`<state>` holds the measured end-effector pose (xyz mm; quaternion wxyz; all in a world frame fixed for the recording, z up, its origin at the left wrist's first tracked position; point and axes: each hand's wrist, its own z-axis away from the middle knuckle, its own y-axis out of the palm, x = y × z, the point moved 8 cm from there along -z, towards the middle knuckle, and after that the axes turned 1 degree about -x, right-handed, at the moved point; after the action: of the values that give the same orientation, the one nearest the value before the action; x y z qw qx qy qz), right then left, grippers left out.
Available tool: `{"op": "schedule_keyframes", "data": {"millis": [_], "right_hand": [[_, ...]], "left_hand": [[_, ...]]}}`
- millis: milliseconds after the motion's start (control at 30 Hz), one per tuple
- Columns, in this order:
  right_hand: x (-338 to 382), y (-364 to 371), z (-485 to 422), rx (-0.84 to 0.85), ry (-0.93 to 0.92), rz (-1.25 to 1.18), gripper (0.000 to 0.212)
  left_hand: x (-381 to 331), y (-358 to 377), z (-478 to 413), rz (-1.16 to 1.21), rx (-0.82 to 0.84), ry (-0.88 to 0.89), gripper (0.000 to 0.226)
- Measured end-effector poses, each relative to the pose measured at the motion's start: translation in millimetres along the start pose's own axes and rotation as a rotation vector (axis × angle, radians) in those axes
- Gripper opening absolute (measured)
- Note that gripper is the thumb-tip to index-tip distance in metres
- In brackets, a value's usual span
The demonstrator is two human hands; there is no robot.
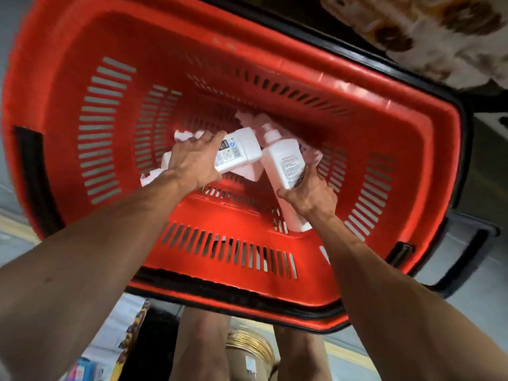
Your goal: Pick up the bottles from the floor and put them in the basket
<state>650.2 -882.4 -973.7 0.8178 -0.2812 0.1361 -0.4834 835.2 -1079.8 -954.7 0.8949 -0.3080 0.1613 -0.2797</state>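
Red plastic basket [242, 221] holds both hands inside it, the left hand [192, 163] wrapped round a labelled bottle [242, 149], the right hand [309, 195] gripping a pump bottle [284, 163], above other white bottles [248, 171] on its floor.

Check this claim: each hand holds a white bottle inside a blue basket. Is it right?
No. The head view shows the basket is red, not blue. The left hand holds one white bottle and the right hand another white bottle inside it.
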Motion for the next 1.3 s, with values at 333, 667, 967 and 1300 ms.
{"op": "schedule_keyframes", "data": {"millis": [333,667,967,1300], "right_hand": [[13.8,-33.4,40.7,-0.086,-0.095,-0.139,0.1],[39.6,-92.8,96.6,-0.067,-0.13,-0.159,0.061],[53.0,-197.2,209.5,-0.064,-0.192,-0.132,0.066],[46.7,-358.9,387.8,-0.181,-0.322,-0.002,0.059]], "left_hand": [[-21.2,-45.4,31.3,-0.072,-0.137,0.083,0.066],[-48.0,-110.4,93.4,-0.081,-0.152,0.085,0.07],[-82.3,-187.8,215.0,-0.047,-0.215,0.071,0.072],[-139.5,-283.7,379.4,-0.086,-0.27,0.083,0.073]]}}
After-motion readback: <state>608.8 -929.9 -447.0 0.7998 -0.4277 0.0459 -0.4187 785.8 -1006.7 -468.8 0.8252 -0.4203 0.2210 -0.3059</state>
